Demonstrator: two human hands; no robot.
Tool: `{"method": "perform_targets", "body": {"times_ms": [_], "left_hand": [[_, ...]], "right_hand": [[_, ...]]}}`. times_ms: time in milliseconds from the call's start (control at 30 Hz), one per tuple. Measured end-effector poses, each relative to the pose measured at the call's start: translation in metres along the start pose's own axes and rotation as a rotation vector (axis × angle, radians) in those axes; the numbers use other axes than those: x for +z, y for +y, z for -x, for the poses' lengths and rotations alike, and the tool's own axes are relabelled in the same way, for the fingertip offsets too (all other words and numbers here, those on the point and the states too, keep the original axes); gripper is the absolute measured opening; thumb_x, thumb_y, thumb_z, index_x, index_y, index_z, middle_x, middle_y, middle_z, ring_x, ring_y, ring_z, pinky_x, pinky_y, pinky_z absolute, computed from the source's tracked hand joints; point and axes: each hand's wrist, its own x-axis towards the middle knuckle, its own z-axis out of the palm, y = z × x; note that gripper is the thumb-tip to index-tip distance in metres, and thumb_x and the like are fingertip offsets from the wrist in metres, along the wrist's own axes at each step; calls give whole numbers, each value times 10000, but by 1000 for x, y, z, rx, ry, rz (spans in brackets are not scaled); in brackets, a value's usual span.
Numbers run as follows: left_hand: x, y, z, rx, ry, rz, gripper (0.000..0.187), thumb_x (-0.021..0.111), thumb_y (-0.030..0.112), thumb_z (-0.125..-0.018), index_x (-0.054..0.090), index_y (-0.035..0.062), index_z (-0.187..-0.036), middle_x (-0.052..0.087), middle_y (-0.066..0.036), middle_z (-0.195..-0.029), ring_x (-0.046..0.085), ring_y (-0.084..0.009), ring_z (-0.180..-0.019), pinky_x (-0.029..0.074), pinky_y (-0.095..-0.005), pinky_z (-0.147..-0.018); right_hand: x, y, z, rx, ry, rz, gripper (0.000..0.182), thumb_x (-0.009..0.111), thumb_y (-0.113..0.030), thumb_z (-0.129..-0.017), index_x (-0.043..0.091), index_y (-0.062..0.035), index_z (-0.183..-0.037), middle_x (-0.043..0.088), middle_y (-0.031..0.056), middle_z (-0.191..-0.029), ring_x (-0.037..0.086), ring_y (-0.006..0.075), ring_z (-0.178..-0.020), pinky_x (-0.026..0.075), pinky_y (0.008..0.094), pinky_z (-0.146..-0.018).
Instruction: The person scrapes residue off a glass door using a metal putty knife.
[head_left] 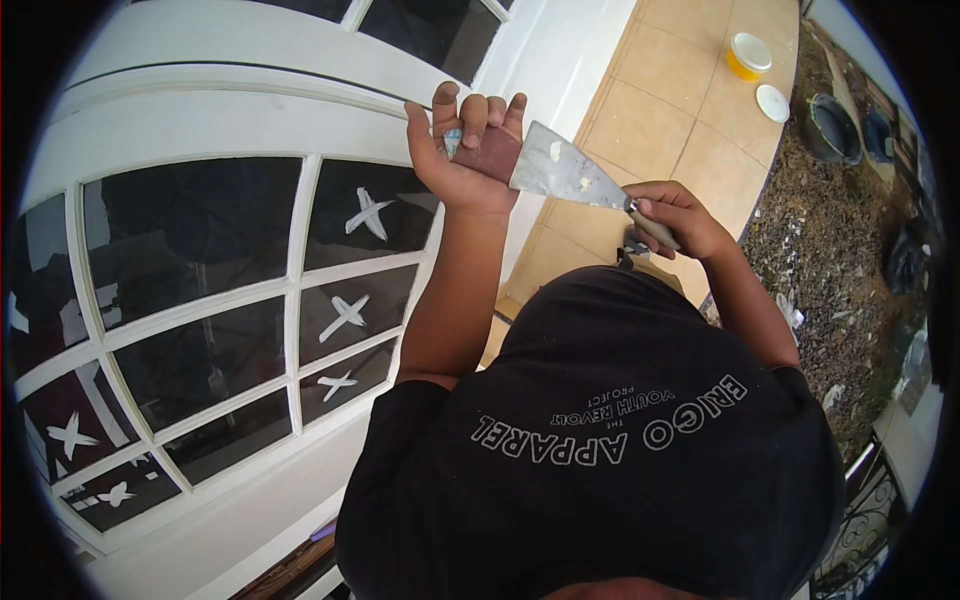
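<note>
Sandpaper in left grip, scraper in right grip, window at left.

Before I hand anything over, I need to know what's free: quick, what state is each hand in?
Left hand: palm up, fingers curled, holding sandpaper.
Right hand: closed, holding the scraper.

Cannot see the part of the left hand under the reddish-brown sheet, upper centre, nor the stretch of scraper handle inside the right hand, centre right. Cannot make out the contents of the dark basin, upper right. Lose the black shirt past the bottom edge.
</note>
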Motion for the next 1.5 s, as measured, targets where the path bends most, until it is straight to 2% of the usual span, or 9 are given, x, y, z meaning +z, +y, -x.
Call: {"method": "perform_targets", "body": {"times_ms": [167, 333, 400, 533, 667, 800, 1000, 1300, 1500], "left_hand": [[-20, 29, 21, 87, 70, 76, 455, 591, 621, -930, 713, 183, -961, 403, 33, -539, 535, -177, -674, 395, -499, -1109], [-33, 67, 50, 130, 278, 121, 415, 597, 589, -940, 671, 186, -874, 398, 33, -537, 513, -180, -646, 425, -500, -1101], [-45, 78, 54, 178, 189, 157, 407, 606, 582, -939, 660, 184, -877, 396, 31, -535, 505, -176, -638, 433, -493, -1095], [-54, 111, 83, 229, 159, 279, 381, 583, 538, -974, 648, 166, -926, 400, 35, -553, 502, -166, -647, 446, -475, -1078], [-60, 154, 112, 387, 33, -195, 268, 533, 345, -1044, 605, 121, -916, 429, 36, -607, 446, -118, -603, 507, -343, -755], [-51, 224, 131, 767, -229, -938, 128, 747, 194, -934, 665, 98, -913, 550, 30, -660, 457, -104, -538, 365, -283, -505], [49, 347, 147, 1596, -415, -1776, 232, 851, 258, -775, 734, 112, -912, 630, -7, -714, 565, -147, -572, 422, -290, -487], [109, 451, 120, 1992, 65, -2566, 320, 790, 361, -846, 758, 181, -1109, 714, 31, -1028, 681, -149, -812, 575, -292, -591], [106, 479, 113, 2046, 137, -2675, 464, 776, 366, -865, 699, 213, -1295, 696, 52, -1242, 687, -156, -880, 597, -280, -646]], "right_hand": [[10, -7, -21, -39, 172, 52, 392, 542, -239, -1072, 611, -5, -1379, 582, 35, -647, 481, 81, -431, 395, 232, -422], [101, -9, -32, -667, 340, 1108, 431, 775, -36, -858, 746, -151, -1273, 549, 51, -798, 548, 158, -671, 442, 309, -583], [130, 8, -31, -712, 276, 1279, 485, 808, -54, -808, 765, -258, -1246, 519, 43, -772, 515, 182, -592, 436, 339, -527], [143, 30, -41, -473, 724, 1448, 420, 755, -70, -883, 739, -192, -1285, 523, 62, -793, 521, 201, -630, 456, 334, -579], [152, 27, -37, -676, 870, 1124, 447, 671, -3, -917, 649, -28, -1363, 546, 76, -907, 529, 167, -790, 444, 291, -708], [182, 3, -42, -676, 780, 1171, 555, 588, 81, -880, 571, -7, -1427, 544, 111, -1032, 552, 205, -893, 464, 304, -793], [298, -90, -72, -1045, 673, 1452, 553, 663, 85, -841, 619, -35, -1379, 626, 164, -1033, 663, 299, -907, 532, 352, -792], [442, -224, -132, -1458, 548, 1604, 421, 692, -56, -909, 682, -126, -1324, 655, 140, -1012, 690, 312, -860, 553, 401, -745], [471, -240, -184, -1546, 554, 1523, 356, 652, -111, -941, 695, -116, -1295, 693, 179, -1011, 717, 355, -850, 574, 433, -761]]}}
